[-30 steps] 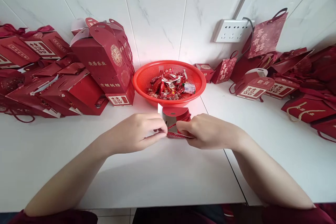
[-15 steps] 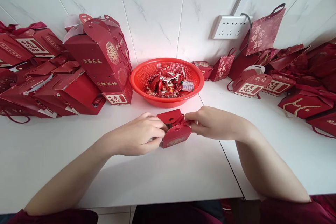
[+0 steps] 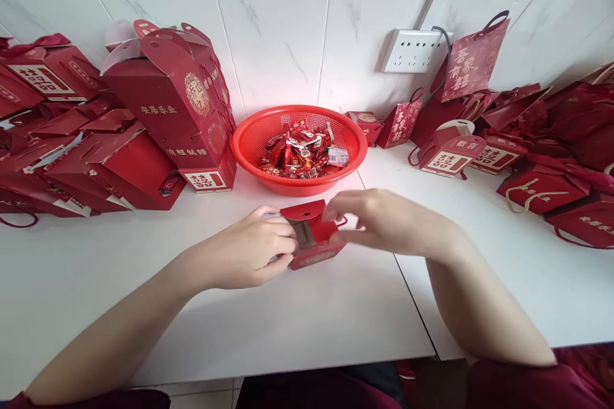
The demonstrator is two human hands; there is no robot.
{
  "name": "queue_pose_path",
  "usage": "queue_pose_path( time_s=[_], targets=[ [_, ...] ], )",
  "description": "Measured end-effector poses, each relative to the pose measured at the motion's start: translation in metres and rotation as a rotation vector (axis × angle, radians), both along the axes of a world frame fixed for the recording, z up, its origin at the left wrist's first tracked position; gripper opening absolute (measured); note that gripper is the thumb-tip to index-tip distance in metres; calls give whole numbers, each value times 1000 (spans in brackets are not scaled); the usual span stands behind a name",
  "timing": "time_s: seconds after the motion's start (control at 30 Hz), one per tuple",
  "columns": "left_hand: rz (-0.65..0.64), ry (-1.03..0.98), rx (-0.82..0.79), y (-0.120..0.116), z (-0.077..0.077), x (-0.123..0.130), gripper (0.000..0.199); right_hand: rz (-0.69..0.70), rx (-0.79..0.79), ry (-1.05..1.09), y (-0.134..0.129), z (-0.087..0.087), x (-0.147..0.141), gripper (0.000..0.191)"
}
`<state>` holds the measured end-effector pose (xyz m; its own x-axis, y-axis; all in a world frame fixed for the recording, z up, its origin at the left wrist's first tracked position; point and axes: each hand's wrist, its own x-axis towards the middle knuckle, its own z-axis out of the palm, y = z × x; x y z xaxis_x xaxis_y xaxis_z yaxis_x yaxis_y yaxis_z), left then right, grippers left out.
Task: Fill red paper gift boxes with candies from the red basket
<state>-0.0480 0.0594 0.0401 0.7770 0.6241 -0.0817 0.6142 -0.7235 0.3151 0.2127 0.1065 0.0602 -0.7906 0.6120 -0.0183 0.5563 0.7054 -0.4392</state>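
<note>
A small red gift box (image 3: pixel 315 258) sits on the white table in front of me, its top open so that the brownish inside shows. My left hand (image 3: pixel 256 246) grips the box's left side, fingers curled over that edge. At the right side is my right hand (image 3: pixel 377 220), its fingers apart and blurred near the near and right flaps; it may be touching them. A dark red cord (image 3: pixel 342 222) sticks out beside the right fingers. Behind the box stands a red plastic basket (image 3: pixel 300 186) with many red-wrapped candies (image 3: pixel 302 152) in it.
Stacked red boxes (image 3: pixel 163 102) rise at the left, with more red boxes (image 3: pixel 115 163) beside them. Several red boxes and bags (image 3: pixel 448 153) stand at the right. A white power strip (image 3: pixel 415 51) is fixed to the tiled wall. A seam (image 3: pixel 416 307) divides the white tabletop.
The box's near flap has folded outward, uncovering the inside. My right hand has opened from a pinch and shifted slightly left. The left hand keeps its grip; the whole view has shifted slightly.
</note>
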Motion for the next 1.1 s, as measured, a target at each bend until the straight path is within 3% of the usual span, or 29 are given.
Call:
queue_pose_path(
  time_s=[0.1, 0.3, 0.43, 0.6, 0.73, 0.9, 1.1],
  targets=[
    [-9, -18, -24, 1, 0, 1, 28, 245, -192, 18, 4, -9, -11, 28],
    [-19, -120, -275, 17, -1, -8, 34, 259, -287, -90, 11, -27, -18, 15],
    [-106, -185, -352, 30, -5, -15, 36, 237, -224, -108, 9, -31, -23, 18],
    [-41, -129, -222, 25, -9, -10, 35, 213, -151, -148, 5, -27, -25, 17],
    [21, -81, -135, 20, -14, -3, 30, 283, -108, -41, 4, -25, -26, 27],
    [134, -133, -116, 18, -18, 6, 21, 187, -67, -86, 0, -31, -31, 27],
    [275, -68, -60, 15, -23, 10, 55, 200, 66, -204, -6, -34, -34, 27]
  ],
)
